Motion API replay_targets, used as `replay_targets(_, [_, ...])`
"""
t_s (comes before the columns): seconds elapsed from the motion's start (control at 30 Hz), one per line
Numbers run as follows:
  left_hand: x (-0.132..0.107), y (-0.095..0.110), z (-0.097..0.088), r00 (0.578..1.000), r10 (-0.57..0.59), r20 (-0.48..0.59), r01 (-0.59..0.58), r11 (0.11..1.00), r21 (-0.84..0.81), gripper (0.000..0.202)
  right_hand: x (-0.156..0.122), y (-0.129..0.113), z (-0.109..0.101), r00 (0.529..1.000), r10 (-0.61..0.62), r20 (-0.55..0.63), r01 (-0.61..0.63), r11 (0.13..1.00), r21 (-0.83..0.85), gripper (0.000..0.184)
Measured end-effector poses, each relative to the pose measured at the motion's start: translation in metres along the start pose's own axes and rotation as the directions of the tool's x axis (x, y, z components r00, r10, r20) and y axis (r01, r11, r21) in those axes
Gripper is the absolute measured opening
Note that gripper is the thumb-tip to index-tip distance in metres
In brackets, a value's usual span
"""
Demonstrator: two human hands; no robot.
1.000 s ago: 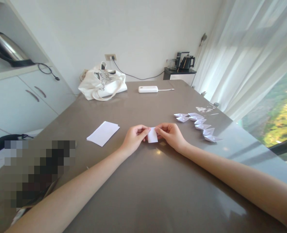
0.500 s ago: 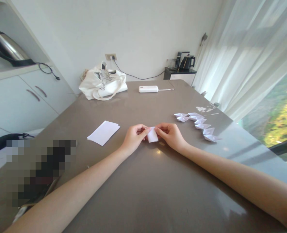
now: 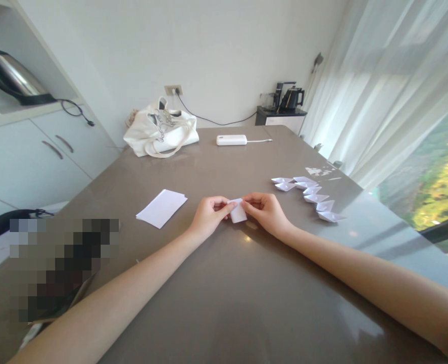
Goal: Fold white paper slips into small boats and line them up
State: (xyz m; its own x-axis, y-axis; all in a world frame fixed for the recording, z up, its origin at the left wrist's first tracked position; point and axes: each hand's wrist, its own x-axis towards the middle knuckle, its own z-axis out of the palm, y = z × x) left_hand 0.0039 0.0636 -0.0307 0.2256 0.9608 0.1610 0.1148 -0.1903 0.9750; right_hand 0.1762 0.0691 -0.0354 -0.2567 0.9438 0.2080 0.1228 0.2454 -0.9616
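A small folded piece of white paper is held up between both hands, just above the table. My left hand pinches its left upper edge between thumb and fingers. On the other side, my right hand grips the upper right corner with its thumb and curled fingers. To the left lies a stack of white paper sheets. Several small folded paper boats stand in a staggered line at the right.
A white bag and a white power bank with a short cable sit at the back of the brown table. White scraps lie near the right edge. A blurred-out object is at the left, beside my forearm.
Both hands stay in nearly the same place. The paper has tilted slightly between my fingers, and the right thumb has shifted a little at its corner.
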Motion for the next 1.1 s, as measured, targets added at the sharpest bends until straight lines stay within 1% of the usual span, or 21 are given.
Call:
replay_targets(0.17, [0.0000,-0.0015,0.0004,1.000,-0.001,-0.013,0.001,1.000,0.003,0.030,0.0011,0.0008,0.0001,0.999,0.039,-0.003,-0.039,0.999,0.031,0.032])
replay_targets(0.33, [0.0000,-0.0031,0.0001,1.000,0.002,-0.024,-0.002,1.000,-0.004,0.029,0.0014,0.0020,-0.0001,1.000,0.011,0.018,-0.012,0.999,0.051,0.032])
replay_targets(0.53, [-0.0002,-0.0009,-0.0005,1.000,-0.004,-0.014,0.004,1.000,0.009,0.031,0.0021,0.0026,0.0000,1.000,0.013,0.004,-0.014,0.996,0.089,0.032])
replay_targets(0.7, [0.0004,-0.0013,-0.0011,0.999,-0.035,0.014,0.036,0.998,-0.050,0.030,0.0026,0.0021,-0.0002,1.000,0.011,0.002,-0.011,0.996,0.088,0.033])
replay_targets(0.87, [0.0009,-0.0027,-0.0007,0.997,-0.073,-0.018,0.071,0.992,-0.105,0.028,0.0018,-0.0001,-0.0001,1.000,0.001,0.023,-0.003,0.997,0.081,0.032])
replay_targets(0.97, [0.0010,-0.0036,-0.0007,0.996,-0.080,-0.045,0.074,0.990,-0.124,0.029,0.0018,-0.0008,-0.0003,0.999,0.032,0.039,-0.036,0.991,0.129,0.034])
replay_targets(1.1, [0.0003,-0.0049,-0.0014,0.996,-0.021,-0.091,0.008,0.990,-0.141,0.029,0.0025,-0.0004,-0.0009,0.995,0.079,0.061,-0.091,0.969,0.230,0.033])
